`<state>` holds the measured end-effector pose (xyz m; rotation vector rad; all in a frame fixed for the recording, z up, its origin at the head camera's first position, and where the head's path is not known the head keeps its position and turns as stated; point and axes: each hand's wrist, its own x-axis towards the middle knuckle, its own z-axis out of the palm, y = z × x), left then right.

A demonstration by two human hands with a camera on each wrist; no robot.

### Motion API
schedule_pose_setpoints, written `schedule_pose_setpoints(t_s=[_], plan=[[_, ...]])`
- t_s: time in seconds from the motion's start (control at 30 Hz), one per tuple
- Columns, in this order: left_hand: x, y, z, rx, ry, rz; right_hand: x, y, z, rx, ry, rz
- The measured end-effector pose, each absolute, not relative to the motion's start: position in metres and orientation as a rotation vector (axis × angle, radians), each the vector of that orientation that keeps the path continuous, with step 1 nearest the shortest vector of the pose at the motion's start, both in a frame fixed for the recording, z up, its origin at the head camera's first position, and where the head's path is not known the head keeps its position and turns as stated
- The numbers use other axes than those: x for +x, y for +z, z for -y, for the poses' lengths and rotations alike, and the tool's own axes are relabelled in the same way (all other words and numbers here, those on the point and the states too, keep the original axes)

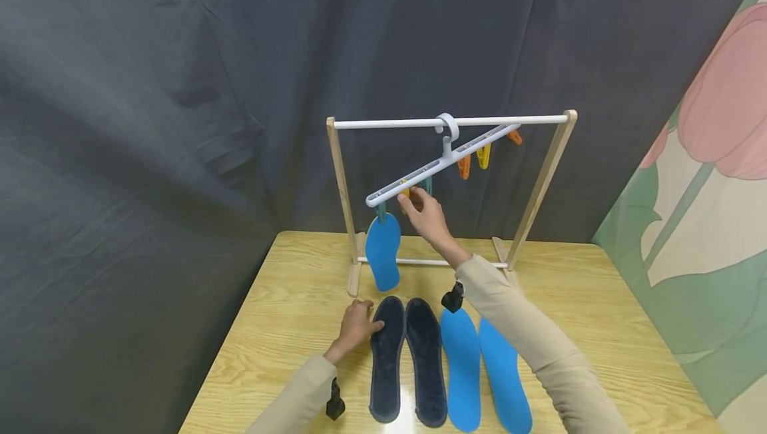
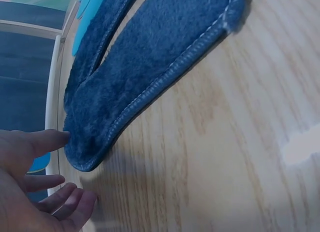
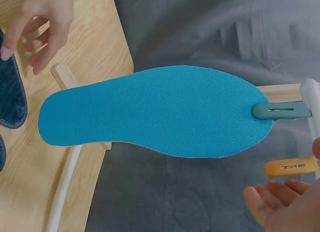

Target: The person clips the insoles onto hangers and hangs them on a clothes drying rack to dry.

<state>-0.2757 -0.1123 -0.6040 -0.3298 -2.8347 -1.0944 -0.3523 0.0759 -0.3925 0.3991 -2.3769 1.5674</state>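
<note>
My right hand [image 1: 427,217] is raised to the white hanger [image 1: 413,178] and pinches a yellow clothespin [image 3: 291,167] near its top, with the other fingers loosely bent beside it. Next to it, a green clothespin [image 3: 281,110] holds a blue insole [image 3: 160,112] that hangs down by one end. Low over the table, my left hand [image 1: 355,323] has its thumb at the upper edge of the left dark fuzzy insole [image 1: 388,361]; its other fingers are spread off the insole. A second dark insole [image 1: 425,367] lies alongside.
Two more blue insoles [image 1: 461,374] lie on the wooden table [image 1: 299,287], partly under my right sleeve. The hanger hooks over a rack's white bar [image 1: 383,124] and slants. Orange clothespins [image 1: 464,167] and another yellow clothespin [image 1: 483,156] hang on its far half.
</note>
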Motion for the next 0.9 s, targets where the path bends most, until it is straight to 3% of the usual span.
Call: schedule_pose_setpoints(t_s=[0.9], plan=[[-0.273, -0.606, 0.1, -0.339, -1.114, 2.908, -0.357, -0.386, -0.077, 0.419, 1.671, 2.336]])
